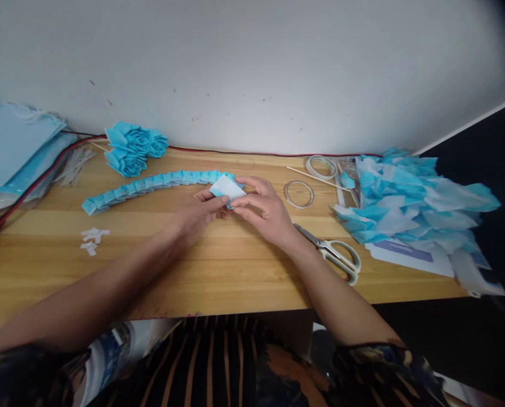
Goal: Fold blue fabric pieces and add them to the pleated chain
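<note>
Between my two hands, at the middle of the table, is a small folded piece (225,187) of white and light blue sheet, perhaps thin paper or fabric. My left hand (205,212) pinches its lower edge with the thumb on top. From the right, my right hand (260,206) grips the other side with thumb and fingers. Just behind the hands a long curved strip of overlapping blue folded pieces (154,182) lies on the table; its right end is partly hidden by the held piece.
Blue flowers (129,148) lie at the back left, near white scraps (93,238) and a bag of blue sheets (14,147). To the right are scissors (335,251), two tape rolls (298,194), a thin stick (315,177) and a heap of blue-white pieces (409,198). The wall (244,73) stands behind.
</note>
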`<action>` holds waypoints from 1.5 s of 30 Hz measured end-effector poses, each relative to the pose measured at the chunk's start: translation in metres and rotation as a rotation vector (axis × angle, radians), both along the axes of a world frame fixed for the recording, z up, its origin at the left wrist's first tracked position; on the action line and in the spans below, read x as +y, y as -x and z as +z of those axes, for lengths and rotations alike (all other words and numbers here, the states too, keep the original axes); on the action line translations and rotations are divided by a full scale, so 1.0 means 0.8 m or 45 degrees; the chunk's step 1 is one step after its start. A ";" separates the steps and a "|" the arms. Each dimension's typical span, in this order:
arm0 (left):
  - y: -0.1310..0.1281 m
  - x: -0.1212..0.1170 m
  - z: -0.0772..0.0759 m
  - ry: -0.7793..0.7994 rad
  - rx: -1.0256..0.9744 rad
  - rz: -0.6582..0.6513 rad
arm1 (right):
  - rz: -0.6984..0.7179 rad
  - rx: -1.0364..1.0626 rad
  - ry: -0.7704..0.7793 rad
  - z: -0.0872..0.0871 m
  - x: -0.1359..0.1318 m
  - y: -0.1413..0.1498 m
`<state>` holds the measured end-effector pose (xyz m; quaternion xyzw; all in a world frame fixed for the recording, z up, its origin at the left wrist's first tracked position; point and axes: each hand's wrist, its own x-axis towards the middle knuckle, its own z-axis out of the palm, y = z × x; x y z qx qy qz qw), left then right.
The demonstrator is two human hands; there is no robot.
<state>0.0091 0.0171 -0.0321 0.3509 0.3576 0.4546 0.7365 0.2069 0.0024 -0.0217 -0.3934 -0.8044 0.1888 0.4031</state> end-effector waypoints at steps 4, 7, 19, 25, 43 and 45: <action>-0.001 -0.001 0.000 -0.089 0.123 0.045 | -0.066 0.173 0.134 -0.002 -0.001 0.004; -0.001 -0.002 -0.001 -0.126 0.205 0.055 | -0.098 0.308 0.307 -0.002 -0.002 0.008; 0.000 -0.002 -0.005 -0.155 0.269 0.031 | -0.186 0.348 0.464 -0.002 -0.003 0.010; 0.000 -0.001 -0.008 -0.173 0.278 0.026 | -0.171 0.422 0.549 0.001 -0.003 0.011; 0.000 -0.001 0.000 -0.276 0.325 -0.058 | -0.126 0.546 0.602 -0.005 -0.001 0.011; 0.000 -0.002 0.002 -0.266 0.286 -0.027 | -0.070 0.578 0.646 -0.005 0.000 0.012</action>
